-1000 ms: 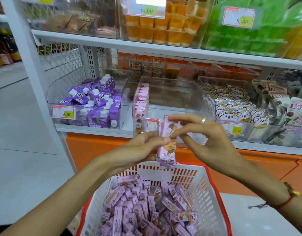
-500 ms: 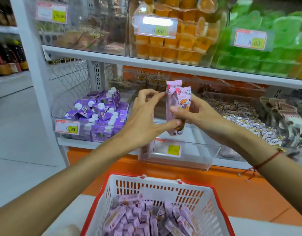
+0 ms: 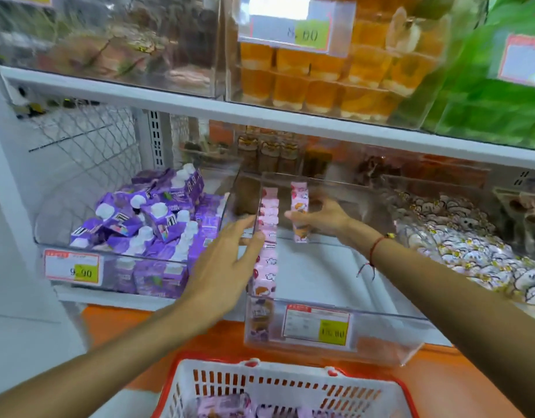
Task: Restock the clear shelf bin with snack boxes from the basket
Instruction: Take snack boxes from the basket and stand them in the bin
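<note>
Mid-placement. Right hand [image 3: 317,218] inside the clear bin [image 3: 335,312], fingers pinching an upright pink snack box [image 3: 299,211] by its right edge, thumb side blurred. Box just beside, but apart from, the single row of boxes [image 3: 267,245] already standing along the bin's left wall. Left hand [image 3: 227,267] at the bin's left edge, fingers straight and loosely spread, tips touching or nearly touching that row; exact contact not clear through the blur. Rest of the bin floor bare to the right. Basket [image 3: 278,384] below, at the bottom of the view, pink boxes visible inside.

To do this step well, by judgement:
- Keep the box upright and square to the row, face turned the same way as its neighbours.
- Slide it left until flush against the row, starting a second column rather than leaving a gap.
- Steady the existing row with the left hand, since tall thin boxes look ready to topple like dominoes.
- Set the base down flat before letting go; release only once standing.
- Keep the wrist low under the shelf above, clear of the bin's front lip.

Purple pouches [image 3: 145,218] in the neighbouring bin, well apart from the work.
</note>
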A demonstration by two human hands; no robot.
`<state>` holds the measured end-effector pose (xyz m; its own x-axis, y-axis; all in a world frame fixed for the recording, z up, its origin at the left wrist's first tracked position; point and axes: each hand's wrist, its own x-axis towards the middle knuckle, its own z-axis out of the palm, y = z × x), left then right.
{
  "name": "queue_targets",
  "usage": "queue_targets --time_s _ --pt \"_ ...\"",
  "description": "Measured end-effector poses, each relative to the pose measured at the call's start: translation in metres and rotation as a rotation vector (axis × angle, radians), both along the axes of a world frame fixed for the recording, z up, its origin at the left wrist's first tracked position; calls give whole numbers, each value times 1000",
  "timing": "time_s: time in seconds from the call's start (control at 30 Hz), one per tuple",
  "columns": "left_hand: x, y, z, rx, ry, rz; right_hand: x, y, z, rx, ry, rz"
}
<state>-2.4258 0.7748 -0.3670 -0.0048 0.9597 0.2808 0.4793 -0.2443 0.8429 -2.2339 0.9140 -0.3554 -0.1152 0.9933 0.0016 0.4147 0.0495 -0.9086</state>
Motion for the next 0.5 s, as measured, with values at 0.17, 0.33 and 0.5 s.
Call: queue_targets --time_s 0.17,0.33,0.5 --pt "-4 1 -5 -8 -79 -17 -11 20 -30 -35 -98 -51" --pt "-1 -3 -3 -19 -81 -18 -15 30 -35 -103 -115 -93" --pt "0 -7 4 -27 -110 -46 -19 32 -28 -190 -168 -68"
